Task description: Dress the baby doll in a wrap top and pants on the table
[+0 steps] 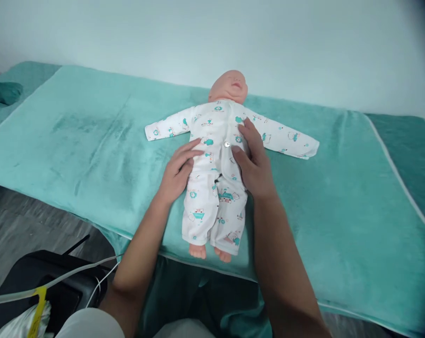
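Note:
A baby doll (230,87) lies on its back, head toward the wall and bare feet toward me. It wears a white printed romper (216,117) with long sleeves spread to both sides; no doll hands show at the cuffs. A small round snap (227,144) shows on the front edge of the romper. My left hand (179,169) rests with fingers apart along the romper's left side at the waist. On the right side of the torso lies my right hand (254,162), its fingers stretched over the cloth and the thumb near the snap.
A teal plush cover (103,141) drapes the long bed beneath the doll, with a white piped edge. Behind it rises a pale wall (163,37). At the lower left stand a black object (33,267) and a pale cable (72,270) with a yellow tag (38,310).

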`<action>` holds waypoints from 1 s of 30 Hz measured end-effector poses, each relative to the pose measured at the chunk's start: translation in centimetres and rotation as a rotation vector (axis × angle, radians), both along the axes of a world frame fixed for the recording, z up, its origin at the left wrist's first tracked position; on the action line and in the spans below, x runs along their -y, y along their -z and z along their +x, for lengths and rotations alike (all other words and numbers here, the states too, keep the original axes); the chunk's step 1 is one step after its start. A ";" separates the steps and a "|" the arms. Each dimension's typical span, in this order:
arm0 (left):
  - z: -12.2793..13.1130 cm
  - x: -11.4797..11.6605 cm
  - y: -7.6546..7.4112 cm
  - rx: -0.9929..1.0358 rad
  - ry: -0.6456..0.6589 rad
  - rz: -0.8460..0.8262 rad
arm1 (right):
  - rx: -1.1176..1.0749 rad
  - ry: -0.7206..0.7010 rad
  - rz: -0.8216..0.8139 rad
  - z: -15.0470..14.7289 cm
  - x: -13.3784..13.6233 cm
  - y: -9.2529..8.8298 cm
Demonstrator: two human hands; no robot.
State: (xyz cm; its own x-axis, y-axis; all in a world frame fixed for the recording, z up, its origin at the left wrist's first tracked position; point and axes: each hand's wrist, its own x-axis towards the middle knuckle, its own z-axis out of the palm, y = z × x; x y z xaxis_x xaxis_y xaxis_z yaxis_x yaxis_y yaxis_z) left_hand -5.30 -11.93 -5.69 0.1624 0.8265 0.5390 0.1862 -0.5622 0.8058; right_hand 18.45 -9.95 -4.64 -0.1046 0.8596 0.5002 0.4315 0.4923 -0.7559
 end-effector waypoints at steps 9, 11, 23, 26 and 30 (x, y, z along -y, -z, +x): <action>-0.4 5.3 1.6 -0.098 -0.266 -0.114 | 0.118 0.162 0.246 -1.1 7.5 0.8; -0.2 5.1 1.6 -0.116 -0.321 -0.133 | 0.238 0.179 0.280 -2.1 7.3 -0.3; -0.7 6.0 1.8 -0.034 -0.447 -0.126 | 0.449 0.116 0.410 -4.5 6.5 -2.9; -1.5 5.8 1.8 -0.068 -0.423 -0.141 | 0.431 0.074 0.395 -4.3 7.2 -2.8; -3.8 2.1 1.7 -0.254 -0.501 -0.058 | 0.358 0.044 0.355 -4.1 9.1 -3.4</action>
